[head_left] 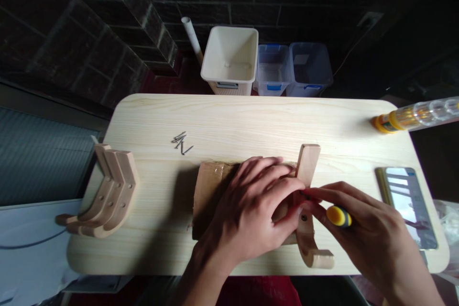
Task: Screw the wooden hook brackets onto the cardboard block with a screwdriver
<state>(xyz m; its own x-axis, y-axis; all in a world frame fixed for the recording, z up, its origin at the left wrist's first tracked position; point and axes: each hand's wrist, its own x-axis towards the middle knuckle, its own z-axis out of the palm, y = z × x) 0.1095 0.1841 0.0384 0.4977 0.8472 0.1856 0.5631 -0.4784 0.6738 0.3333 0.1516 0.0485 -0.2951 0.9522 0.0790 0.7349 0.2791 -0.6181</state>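
Note:
My left hand lies over a brown cardboard piece, its thumb and index finger closed at a curved wooden hook piece. At the middle of that piece the fingertips of my right hand are pinched together beside my left fingertips. A screwdriver with a yellow and dark handle rests within my right hand, its shaft hidden. A dark round screw head or hole shows on the wood just below the fingertips. Whatever is between the fingertips is too small to make out.
Several loose screws lie left of centre on the pale table. More wooden hook pieces stand at the left edge. A phone and a clear tube with an orange cap are at right. Behind are plastic bins.

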